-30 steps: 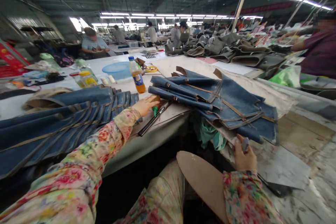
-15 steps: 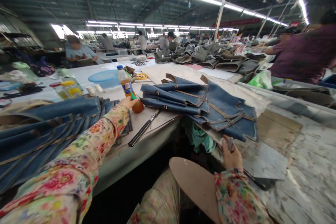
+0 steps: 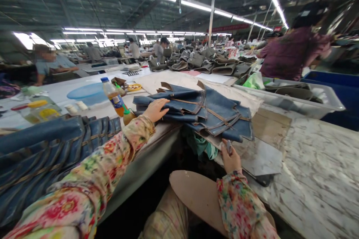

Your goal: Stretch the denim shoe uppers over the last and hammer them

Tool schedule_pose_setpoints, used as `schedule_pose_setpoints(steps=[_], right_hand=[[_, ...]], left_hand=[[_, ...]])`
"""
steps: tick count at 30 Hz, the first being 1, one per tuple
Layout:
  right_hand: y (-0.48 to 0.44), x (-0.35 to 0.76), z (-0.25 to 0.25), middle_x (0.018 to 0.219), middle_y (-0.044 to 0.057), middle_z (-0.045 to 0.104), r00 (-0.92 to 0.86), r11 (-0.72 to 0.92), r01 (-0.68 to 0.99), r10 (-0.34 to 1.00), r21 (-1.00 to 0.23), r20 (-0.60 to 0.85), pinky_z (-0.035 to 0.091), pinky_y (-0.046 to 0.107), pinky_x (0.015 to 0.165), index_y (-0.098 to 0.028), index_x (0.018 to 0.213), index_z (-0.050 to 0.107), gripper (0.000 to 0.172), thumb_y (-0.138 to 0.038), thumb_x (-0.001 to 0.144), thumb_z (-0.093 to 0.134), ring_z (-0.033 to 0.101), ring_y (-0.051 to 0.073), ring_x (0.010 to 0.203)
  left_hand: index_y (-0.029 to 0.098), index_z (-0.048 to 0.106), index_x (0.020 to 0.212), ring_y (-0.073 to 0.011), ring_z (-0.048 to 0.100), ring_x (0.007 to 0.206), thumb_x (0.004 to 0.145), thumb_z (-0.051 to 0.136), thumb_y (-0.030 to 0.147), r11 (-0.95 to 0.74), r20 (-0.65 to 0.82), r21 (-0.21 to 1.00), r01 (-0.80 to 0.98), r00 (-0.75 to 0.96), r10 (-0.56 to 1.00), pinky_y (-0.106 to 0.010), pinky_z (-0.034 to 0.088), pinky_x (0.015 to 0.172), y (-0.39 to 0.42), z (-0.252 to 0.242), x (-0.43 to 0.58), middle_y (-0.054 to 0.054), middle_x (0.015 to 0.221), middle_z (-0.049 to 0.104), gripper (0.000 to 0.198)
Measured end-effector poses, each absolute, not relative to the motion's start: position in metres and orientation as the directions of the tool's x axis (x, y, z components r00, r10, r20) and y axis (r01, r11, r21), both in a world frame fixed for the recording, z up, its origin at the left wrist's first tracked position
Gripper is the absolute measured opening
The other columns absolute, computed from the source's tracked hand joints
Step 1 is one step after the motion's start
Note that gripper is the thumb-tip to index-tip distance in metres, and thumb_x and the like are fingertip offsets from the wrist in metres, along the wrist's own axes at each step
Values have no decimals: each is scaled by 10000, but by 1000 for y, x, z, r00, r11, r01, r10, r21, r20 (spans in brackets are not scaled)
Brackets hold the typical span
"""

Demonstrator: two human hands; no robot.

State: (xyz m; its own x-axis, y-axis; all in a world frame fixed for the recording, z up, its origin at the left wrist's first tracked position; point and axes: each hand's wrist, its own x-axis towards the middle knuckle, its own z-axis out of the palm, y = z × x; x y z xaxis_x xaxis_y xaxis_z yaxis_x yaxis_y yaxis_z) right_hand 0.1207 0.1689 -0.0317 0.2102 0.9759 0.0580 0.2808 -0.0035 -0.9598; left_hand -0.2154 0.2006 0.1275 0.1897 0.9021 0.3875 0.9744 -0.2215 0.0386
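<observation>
My left hand (image 3: 156,110) reaches over the near left edge of a pile of blue leather-like panels (image 3: 215,114) with brown straps. Its fingers are stretched out and hold nothing; whether they touch the top panel I cannot tell. Just left of it stands a small squeeze bottle with a green cap (image 3: 128,115), partly hidden by my sleeve. Below the pile's right end, my right hand (image 3: 232,160) is closed round a small grey, metallic-looking piece (image 3: 229,147) that pokes out between thumb and fingers. A rounded brown board (image 3: 196,196) lies across my lap.
More blue panels (image 3: 70,140) lie overlapped at left. Behind the squeeze bottle stand a blue-capped drink bottle (image 3: 113,96) and a yellow tray (image 3: 134,87). A plastic bin (image 3: 322,97) is at right, near a co-worker in purple (image 3: 291,52). Green cloth (image 3: 200,145) hangs below the table edge.
My left hand has left the green-capped bottle and moved right to the blue pile, its fingers now extended. My right hand keeps its grip. The view has turned right.
</observation>
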Motion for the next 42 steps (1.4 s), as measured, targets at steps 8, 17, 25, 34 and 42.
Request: schedule_pose_setpoints(steps=[8, 17, 25, 34, 42], right_hand=[[173, 121, -34, 774, 69, 642, 207, 1, 200, 977, -980, 43, 454, 342, 705, -119, 1130, 598, 702, -626, 661, 473, 575, 202, 667], [172, 118, -35, 811, 71, 643, 213, 22, 165, 975, -986, 57, 460, 336, 712, -105, 1106, 605, 659, -590, 685, 462, 574, 201, 723], [172, 117, -30, 880, 65, 657, 221, 33, 197, 972, -980, 77, 455, 327, 756, -139, 1066, 630, 575, -547, 693, 473, 585, 209, 808], [158, 115, 21, 976, 79, 628, 74, 377, 518, 874, -768, 480, 444, 320, 825, -159, 1162, 563, 433, -340, 800, 408, 570, 197, 883], [215, 6, 108, 1221, 109, 524, -582, 681, 649, 731, -338, 355, 351, 319, 976, -126, 1146, 554, 361, -199, 797, 498, 419, 219, 1163]], left_hand=[[261, 640, 992, -152, 605, 877, 776, 477, 464, -138, 70, 31, 990, 135, 988, -215, 437, 780, 268, 123, -185, 11, 951, 675, 338], [165, 594, 1027, -233, 553, 961, 871, 287, 463, -13, 507, -22, 1000, 22, 862, -307, 400, 798, 309, 216, -139, -103, 1008, 611, 455], [177, 622, 867, -175, 573, 814, 858, 386, 402, -258, 337, -106, 960, 279, 899, -262, 415, 728, 281, 167, -113, -63, 871, 619, 326], [190, 609, 909, -165, 567, 878, 865, 374, 307, -444, 239, -249, 861, 499, 833, -241, 422, 725, 247, 195, -111, -44, 923, 596, 265], [192, 612, 898, -169, 579, 892, 849, 427, 286, -500, 160, -309, 809, 562, 811, -237, 429, 737, 248, 186, -101, -42, 956, 606, 213]])
